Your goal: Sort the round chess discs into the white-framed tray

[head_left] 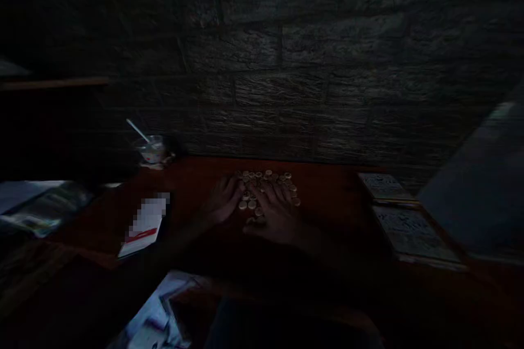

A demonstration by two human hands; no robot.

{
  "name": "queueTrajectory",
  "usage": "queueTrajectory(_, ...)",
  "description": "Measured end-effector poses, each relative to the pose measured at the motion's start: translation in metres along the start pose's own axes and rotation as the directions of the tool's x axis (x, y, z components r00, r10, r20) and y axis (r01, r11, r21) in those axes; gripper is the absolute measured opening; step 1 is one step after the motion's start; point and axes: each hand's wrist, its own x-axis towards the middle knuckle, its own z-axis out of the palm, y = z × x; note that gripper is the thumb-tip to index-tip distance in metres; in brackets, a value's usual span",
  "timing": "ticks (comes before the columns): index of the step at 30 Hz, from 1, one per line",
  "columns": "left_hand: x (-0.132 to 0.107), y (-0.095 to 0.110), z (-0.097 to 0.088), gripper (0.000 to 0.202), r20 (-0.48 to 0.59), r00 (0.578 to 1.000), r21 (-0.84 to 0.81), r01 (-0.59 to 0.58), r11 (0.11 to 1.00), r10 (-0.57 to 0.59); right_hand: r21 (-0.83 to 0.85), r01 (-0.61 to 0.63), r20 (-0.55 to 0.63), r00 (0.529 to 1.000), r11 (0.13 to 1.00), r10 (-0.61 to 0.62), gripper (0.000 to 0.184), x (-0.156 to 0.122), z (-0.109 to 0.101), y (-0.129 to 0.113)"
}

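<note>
Round pieces: bunched toward the back middle of the bench, between and around the two hands; some lie partly hidden under the fingers, and the markings on their faces are too dim to read.
Left hand: at the left border of the bunch, fingers reaching in beside the pieces; the grip looks released, with nothing seen clasped.
Right hand: laid over the bunch, palm down, fingers spread, thumb out toward the left; this grip looks released too, though what lies under the palm cannot be seen.
Palm pressure: best kept light, I judge, so that the pieces slide on the bench rather than tip or ride up on each other.
Finger spread: wide suits the right hand, as it covers many pieces at once; the left would serve well as a soft wall on its side.
Back row: the pieces beyond the fingertips lie nearest the wall, so short strokes seem safer than a hard push that way.
Stray risk: pieces at the right border have no hand beside them and could slip outward.
Dim light: checking by touch for a piece caught under the palm seems wise.
</note>
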Motion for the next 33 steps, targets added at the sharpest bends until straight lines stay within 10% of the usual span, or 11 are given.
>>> queueTrajectory(9, 0.0, 0.007, -0.012, 0.054, -0.201, 0.978, -0.042, 0.043, 0.998, -0.051, -0.032, -0.061, -0.094, 0.994, 0.998, 0.058, 0.08, 0.008, 0.002, 0.004)
queueTrajectory(15, 0.052, 0.068, -0.03, 0.037, -0.382, 0.922, -0.123, -0.118, 0.985, 0.063, 0.176, -0.104, -0.368, 0.915, 0.979, 0.163, 0.039, 0.008, -0.023, 0.061)
queueTrajectory(21, 0.068, 0.132, 0.003, 0.033, -0.267, 0.921, -0.14, -0.329, 0.934, 0.284, 0.216, -0.256, -0.509, 0.794, 0.942, 0.332, 0.031, 0.006, -0.044, 0.114)
queueTrajectory(33, 0.052, 0.121, 0.029, 0.031, -0.033, 0.882, 0.026, -0.469, 0.883, 0.47, 0.289, -0.281, -0.265, 0.895, 0.915, 0.358, 0.036, 0.002, -0.036, 0.095)
